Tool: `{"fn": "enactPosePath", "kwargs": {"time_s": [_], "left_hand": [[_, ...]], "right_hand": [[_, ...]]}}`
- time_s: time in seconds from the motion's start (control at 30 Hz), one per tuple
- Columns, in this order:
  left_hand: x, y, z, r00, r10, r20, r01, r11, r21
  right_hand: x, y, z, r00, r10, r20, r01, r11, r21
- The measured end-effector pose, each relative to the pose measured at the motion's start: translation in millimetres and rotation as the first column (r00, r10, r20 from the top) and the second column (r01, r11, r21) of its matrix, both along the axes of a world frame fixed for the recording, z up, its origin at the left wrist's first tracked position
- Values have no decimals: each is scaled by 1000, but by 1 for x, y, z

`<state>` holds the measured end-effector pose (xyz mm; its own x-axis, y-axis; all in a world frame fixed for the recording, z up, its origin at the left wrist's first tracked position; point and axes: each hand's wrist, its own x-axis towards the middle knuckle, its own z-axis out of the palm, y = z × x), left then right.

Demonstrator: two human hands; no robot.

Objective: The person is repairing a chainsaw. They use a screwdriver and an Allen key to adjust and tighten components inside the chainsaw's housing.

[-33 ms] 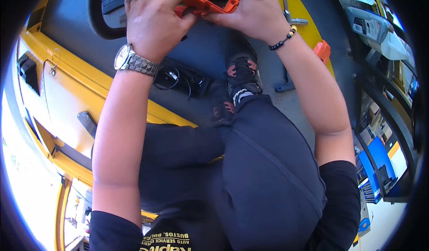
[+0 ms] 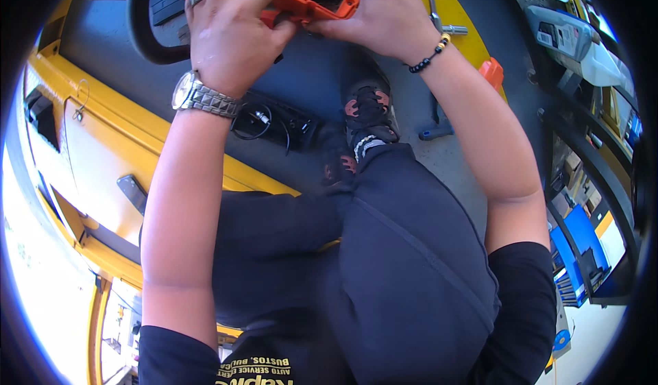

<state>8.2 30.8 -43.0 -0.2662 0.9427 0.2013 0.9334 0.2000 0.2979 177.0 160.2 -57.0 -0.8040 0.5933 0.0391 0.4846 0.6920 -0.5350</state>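
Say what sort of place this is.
Probably a repair workshop: a metal ratchet-like tool lies on a yellow surface, a grey jug sits at the right, and an orange casing is being handled.

Casing (image 2: 298,4): between the left fingers (image 2: 282,35) and the right fingers (image 2: 334,28), touching both.
Curved bar (image 2: 140,25): just left of the left fingers.
Socket wrench (image 2: 452,30): near the right fingers, to their right.
Handled tool (image 2: 436,132): behind the right fingers and farther right, on the floor (image 2: 452,162).
Case (image 2: 301,123): behind the left fingers, on the floor.
Cable (image 2: 250,137): behind the left fingers, at the case's left end.
Phone (image 2: 131,191): well behind and left of the left fingers.
Jug (image 2: 562,35): well right of the right fingers.
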Motion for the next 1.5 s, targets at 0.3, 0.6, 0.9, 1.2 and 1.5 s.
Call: {"fn": "enactPosePath", "kwargs": {"time_s": [0.3, 0.6, 0.9, 1.2, 1.5], "left_hand": [[-19, -4, -18, 990, -132, 50, 114, 957, 268], [-45, 2, -6, 988, -93, 120, 85, 994, 64], [-67, 4, -17, 926, -65, 372, 46, 997, 59], [-59, 4, -24, 772, 215, 598, -281, 959, 19], [-55, 5, -19, 833, 216, 509, -332, 932, 148]], "right_hand": [[58, 62, 10, 984, 175, -27, -176, 984, -38], [396, 0, -64, 255, -948, 190, 958, 274, 81], [421, -127, -137, 232, -731, 642, 833, 490, 256], [271, -35, -89, 805, -592, -13, 588, 797, 140], [89, 99, -100, 772, -170, 612, 453, 823, -343]]}}
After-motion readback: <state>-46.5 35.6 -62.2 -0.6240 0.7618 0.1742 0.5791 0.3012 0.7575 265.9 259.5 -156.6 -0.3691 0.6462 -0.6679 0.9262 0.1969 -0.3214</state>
